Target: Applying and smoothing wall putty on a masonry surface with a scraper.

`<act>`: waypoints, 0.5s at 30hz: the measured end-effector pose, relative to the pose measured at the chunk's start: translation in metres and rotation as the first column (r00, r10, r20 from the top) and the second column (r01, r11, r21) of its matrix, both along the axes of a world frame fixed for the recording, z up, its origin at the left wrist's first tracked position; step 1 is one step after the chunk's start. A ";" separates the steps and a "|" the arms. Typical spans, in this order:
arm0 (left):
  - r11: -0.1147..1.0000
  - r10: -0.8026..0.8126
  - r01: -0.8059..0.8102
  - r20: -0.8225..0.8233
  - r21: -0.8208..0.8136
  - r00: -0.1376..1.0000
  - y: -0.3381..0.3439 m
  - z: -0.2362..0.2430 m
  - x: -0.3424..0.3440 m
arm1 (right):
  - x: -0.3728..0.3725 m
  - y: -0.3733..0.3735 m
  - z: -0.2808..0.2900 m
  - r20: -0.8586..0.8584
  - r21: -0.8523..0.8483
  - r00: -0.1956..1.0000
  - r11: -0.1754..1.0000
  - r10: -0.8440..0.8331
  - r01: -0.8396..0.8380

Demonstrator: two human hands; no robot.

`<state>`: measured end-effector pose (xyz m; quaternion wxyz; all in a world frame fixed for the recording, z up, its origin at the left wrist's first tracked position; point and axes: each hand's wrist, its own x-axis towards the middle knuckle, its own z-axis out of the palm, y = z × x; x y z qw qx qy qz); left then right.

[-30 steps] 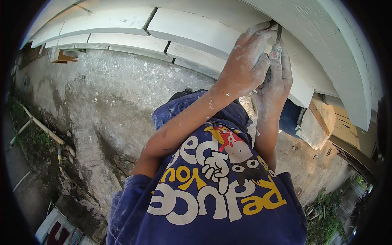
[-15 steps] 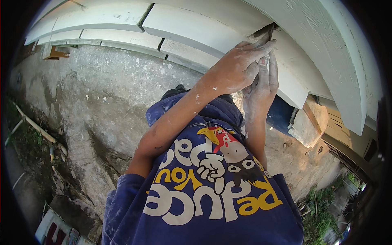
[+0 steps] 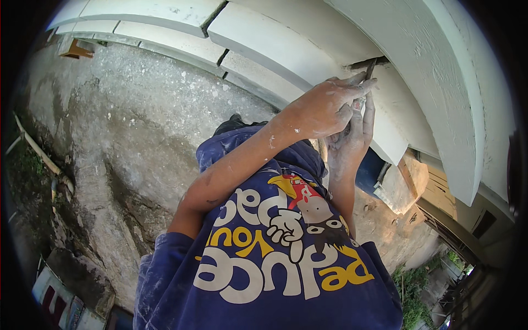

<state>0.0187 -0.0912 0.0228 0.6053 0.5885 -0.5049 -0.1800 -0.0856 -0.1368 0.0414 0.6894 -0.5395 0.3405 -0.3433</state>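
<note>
A dark, slim-bladed tool (image 3: 370, 70) points upward, tip at a narrow gap (image 3: 358, 65).

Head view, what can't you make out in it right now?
All in the head view:
Tool: its handle is mostly hidden by the left hand and right hand.
Dark gap: its inside is lost in shadow.
Pale object, lower left: cut off by the picture's rim.

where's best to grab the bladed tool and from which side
Probably by the handle, from the person's side, below it in the picture: the thin dark blade points away, up to the dark gap, so that approach avoids its tip. The right hand holds it there; fingers hide much of the handle.
</note>
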 end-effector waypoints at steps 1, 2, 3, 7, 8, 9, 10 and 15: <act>0.999 0.006 -0.005 -0.021 0.036 1.000 0.002 0.000 -0.002 | -0.006 -0.003 -0.005 -0.040 0.009 0.999 0.999 0.031 -0.031; 0.997 0.012 -0.009 -0.043 0.073 0.999 0.004 0.000 -0.004 | -0.011 -0.004 -0.007 -0.082 0.020 0.995 0.998 0.062 -0.060; 0.997 0.050 -0.047 -0.058 0.055 0.997 0.005 0.001 -0.005 | -0.015 -0.004 -0.004 -0.068 0.001 0.994 0.996 0.087 -0.087; 0.961 0.269 -0.274 -0.106 -0.030 0.957 0.012 -0.001 0.000 | -0.039 -0.017 0.000 -0.249 -0.133 0.959 0.976 0.138 -0.175; 0.925 0.374 -0.380 -0.122 -0.024 0.919 0.013 0.001 0.004 | -0.046 -0.022 0.001 -0.257 -0.139 0.955 0.972 0.151 -0.191; 0.875 0.477 -0.483 -0.135 -0.013 0.868 0.012 0.001 0.006 | -0.054 -0.029 -0.001 -0.282 -0.194 0.947 0.958 0.152 -0.212; 0.863 0.498 -0.505 -0.145 -0.012 0.855 0.009 0.000 0.006 | -0.063 -0.038 -0.004 -0.309 -0.246 0.938 0.940 0.157 -0.239; 0.499 0.806 -0.865 -0.337 -0.058 0.487 -0.038 -0.019 0.013 | -0.086 -0.081 -0.003 -0.492 -0.361 0.838 0.821 0.234 -0.442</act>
